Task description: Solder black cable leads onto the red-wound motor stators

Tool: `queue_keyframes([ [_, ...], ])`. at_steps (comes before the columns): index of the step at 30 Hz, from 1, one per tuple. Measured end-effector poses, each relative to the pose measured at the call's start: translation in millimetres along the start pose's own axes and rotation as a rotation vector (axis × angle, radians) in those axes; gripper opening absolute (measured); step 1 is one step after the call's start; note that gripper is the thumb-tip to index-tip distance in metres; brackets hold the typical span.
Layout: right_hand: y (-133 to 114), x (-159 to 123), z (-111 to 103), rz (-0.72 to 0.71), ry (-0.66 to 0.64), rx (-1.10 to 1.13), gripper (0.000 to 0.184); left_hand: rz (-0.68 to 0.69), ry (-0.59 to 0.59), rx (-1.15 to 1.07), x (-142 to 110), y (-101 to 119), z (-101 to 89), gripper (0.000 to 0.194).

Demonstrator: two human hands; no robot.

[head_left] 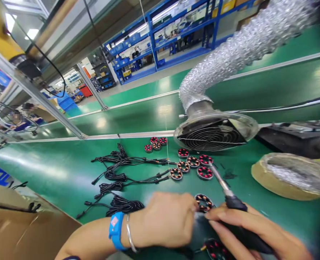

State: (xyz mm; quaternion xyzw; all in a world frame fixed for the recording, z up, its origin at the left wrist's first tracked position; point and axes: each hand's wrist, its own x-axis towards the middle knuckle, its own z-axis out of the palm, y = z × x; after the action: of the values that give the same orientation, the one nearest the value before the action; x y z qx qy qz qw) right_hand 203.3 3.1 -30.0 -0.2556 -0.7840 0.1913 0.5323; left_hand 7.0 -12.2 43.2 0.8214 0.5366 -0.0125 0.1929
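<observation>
My left hand (168, 220), with a blue wrist strap (116, 231) and a silver bangle (131, 233), is closed at the near edge of a round motor stator (203, 203) with copper coils. What its fingers pinch is hidden. My right hand (257, 231) grips a soldering iron (234, 202) by its black handle; the metal shaft points up and away, its tip end beside a red-coiled stator (204, 172). The right thumb and fingertips come close to the copper-coiled stator; contact is unclear. Below, partly covered, lies another stator (215, 249) with red coils.
Several more stators (183, 166) sit ahead on the green table (54, 173). Bundled black cables (122, 206) spread to the left. A fume hood (214, 135) on a silver duct (216, 68) overhangs the table. At right is a tape-wrapped ring (284, 177); cardboard (27, 231) stands at left.
</observation>
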Motion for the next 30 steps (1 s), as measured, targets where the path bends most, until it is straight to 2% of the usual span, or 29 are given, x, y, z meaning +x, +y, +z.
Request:
queue_keyframes([
  [3,6,-3,1,0.005,0.016,-0.011,0.026,-0.233,0.103,0.147,2,-31,-12.6,0.023],
  [4,7,-4,2,0.02,0.024,-0.019,0.024,-0.268,0.111,0.166,2,-40,-15.5,0.02],
  [7,5,-1,1,0.055,0.03,-0.04,0.022,-0.267,0.1,0.175,2,-60,-17.2,0.014],
  [11,1,10,-2,0.04,0.008,-0.065,0.023,-0.267,0.116,0.181,4,-70,-8.8,0.012],
  [16,4,16,-5,0.107,0.016,-0.088,0.022,-0.258,0.123,0.182,1,-67,-4.2,0.013],
  [21,11,12,-6,0.202,-0.078,-0.143,0.029,-0.172,0.196,0.06,-5,-42,-6.8,0.015],
  [25,13,9,-3,0.161,-0.181,-0.15,0.045,-0.056,0.202,-0.044,2,-27,-1.2,0.011],
  [30,23,10,-3,0.158,-0.262,-0.129,0.047,-0.07,0.174,-0.166,11,-27,12.2,0.008],
])
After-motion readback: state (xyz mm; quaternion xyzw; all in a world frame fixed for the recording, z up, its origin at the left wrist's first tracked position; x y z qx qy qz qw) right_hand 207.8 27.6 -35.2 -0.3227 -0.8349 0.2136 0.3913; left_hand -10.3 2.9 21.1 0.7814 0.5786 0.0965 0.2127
